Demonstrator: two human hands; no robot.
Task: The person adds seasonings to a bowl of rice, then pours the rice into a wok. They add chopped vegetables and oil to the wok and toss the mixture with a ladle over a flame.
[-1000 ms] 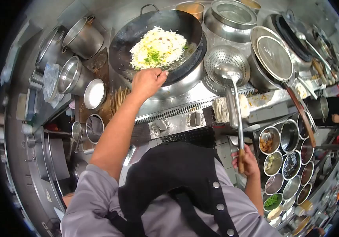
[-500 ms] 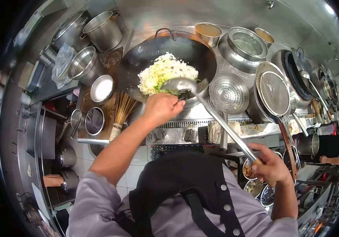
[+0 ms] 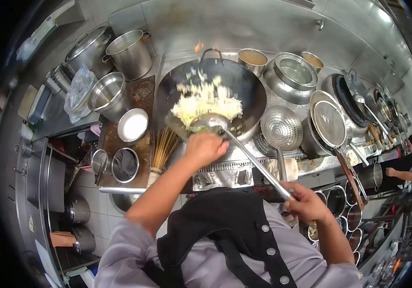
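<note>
A dark wok [image 3: 167, 89] holds white rice [image 3: 206, 103] with yellow and green bits, some of it in the air above the far side. At the wok's near edge, my left hand [image 3: 204, 148] is closed; the near handle or whatever it grips is hidden beneath it. My right hand [image 3: 304, 202] is wrapped round the handle end of a long metal ladle [image 3: 259, 165]. The ladle's bowl rests in the near part of the wok, against the rice, just beyond my left hand.
Right of the wok are a perforated skimmer [image 3: 281, 127], a lidless pot of liquid [image 3: 296, 72] and round strainers [image 3: 330, 123]. Left stand a bamboo brush [image 3: 163, 151], a bowl of white contents [image 3: 132, 125] and steel pots [image 3: 128, 55]. A co-worker's arm [image 3: 403, 174] shows far right.
The rice has spread upward and some pieces have lifted off. The whole view has shifted, and a small flame now shows behind the wok. Both hands keep their closed grip.
</note>
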